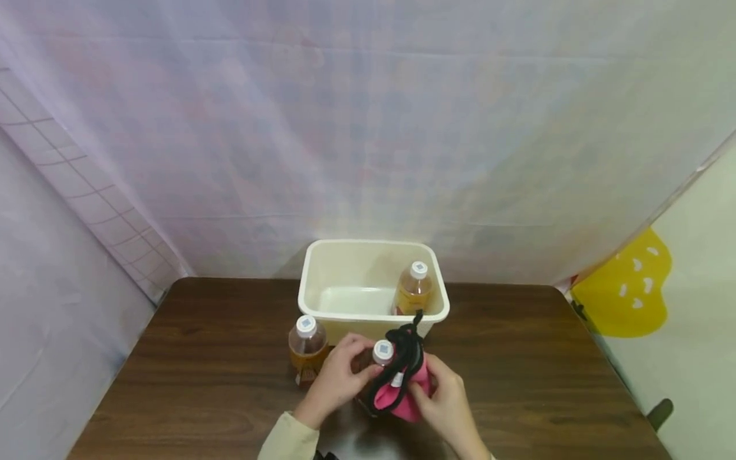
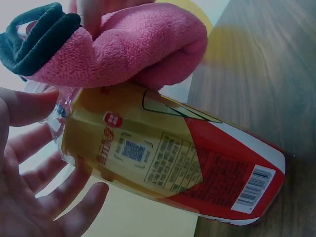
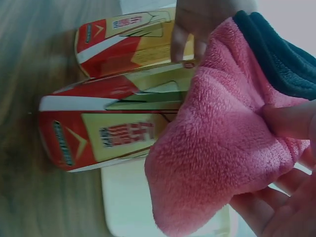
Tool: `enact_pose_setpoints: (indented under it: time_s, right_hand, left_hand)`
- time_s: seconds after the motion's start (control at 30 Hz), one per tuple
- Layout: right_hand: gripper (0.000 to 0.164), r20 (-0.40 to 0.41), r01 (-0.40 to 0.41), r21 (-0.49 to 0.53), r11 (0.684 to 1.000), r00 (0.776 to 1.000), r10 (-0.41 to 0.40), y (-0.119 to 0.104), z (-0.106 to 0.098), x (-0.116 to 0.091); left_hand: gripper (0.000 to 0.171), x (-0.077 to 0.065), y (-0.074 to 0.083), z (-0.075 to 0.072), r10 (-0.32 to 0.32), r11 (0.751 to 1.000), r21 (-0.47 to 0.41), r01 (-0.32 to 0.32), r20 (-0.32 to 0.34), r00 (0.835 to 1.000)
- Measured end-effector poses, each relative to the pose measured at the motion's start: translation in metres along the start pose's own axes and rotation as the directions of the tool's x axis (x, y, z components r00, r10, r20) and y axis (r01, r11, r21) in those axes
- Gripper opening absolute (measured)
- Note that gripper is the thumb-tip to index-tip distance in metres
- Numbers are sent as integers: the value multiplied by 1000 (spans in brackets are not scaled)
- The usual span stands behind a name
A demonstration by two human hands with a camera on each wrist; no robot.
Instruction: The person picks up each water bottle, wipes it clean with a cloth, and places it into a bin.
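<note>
Pink cloth, dark trim, small white tag: in the right hand. Right fingers closed to a pinch, thumb on the near side, fabric bunched between. Hand sits at 4 o'clock of the cloth.

Left hand is on the held bottle at the neck: thumb one side, fingers the other, gap about as wide as the neck. Lower fingers spread loose in the left wrist view. Hand at 8 o'clock of the cap.

Held bottle: white cap up, yellow and red label, barcode near the base, roughly upright. Can't tell if its base touches the bench. Cloth is at its 4 o'clock, right up against its side; trim loops just beside the cap.

Clock from held bottle, head view:
- 9 to 10: left bottle, same white cap, upright on bench, just beside the left hand.
- 12: white bin, at the far edge of the bench.
- 1: bin bottle, in the bin at its 3 o'clock end, cap up.

Bench is dark wood grain. Pale printed curtain behind it at 12. Yellow patch on the wall between 2 and 3. Cream sleeve on the left arm.
</note>
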State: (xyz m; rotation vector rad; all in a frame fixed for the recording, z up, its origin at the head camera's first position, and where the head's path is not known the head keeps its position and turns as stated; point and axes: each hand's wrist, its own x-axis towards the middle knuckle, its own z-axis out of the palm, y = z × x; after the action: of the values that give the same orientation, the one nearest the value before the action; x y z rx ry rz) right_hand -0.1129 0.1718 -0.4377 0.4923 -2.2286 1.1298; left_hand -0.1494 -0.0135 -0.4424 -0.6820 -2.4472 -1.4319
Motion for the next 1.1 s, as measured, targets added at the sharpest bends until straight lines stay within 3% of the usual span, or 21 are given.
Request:
enact_pose_setpoints:
  time_s: [0.1, 0.17, 0.5, 0.63, 0.77, 1.1]
  right_hand:
    - [45, 0, 47, -41, 998, 999, -47, -2, 0, 11]
    - [45, 1, 47, -63, 997, 999, -47, -3, 0, 8]
    - [40, 28, -18, -154, 988, 999, 23, 4, 3, 16]
    - [37, 45, -52, -142, 989, 997, 59, 5, 3, 16]
    - [35, 35, -61, -139, 988, 997, 66, 13, 8, 6]
    - [29, 89, -226, -205, 952, 964, 249, 50, 29, -27]
  left_hand:
    - [28, 6, -1, -2, 26, 999, 42, -26, -3, 1000]
    - [29, 2, -2, 0, 7, 998, 55, -8, 9, 1000]
    - [27, 12, 4, 1, -57, 996, 65, 55, 22, 998]
    - [27, 13, 3, 3, -33, 999, 29, 33, 3, 999]
    - [27, 14, 3, 5, 0, 1000, -13, 0, -35, 999]
    - [29, 14, 6, 6, -29, 999, -44, 28, -26, 999]
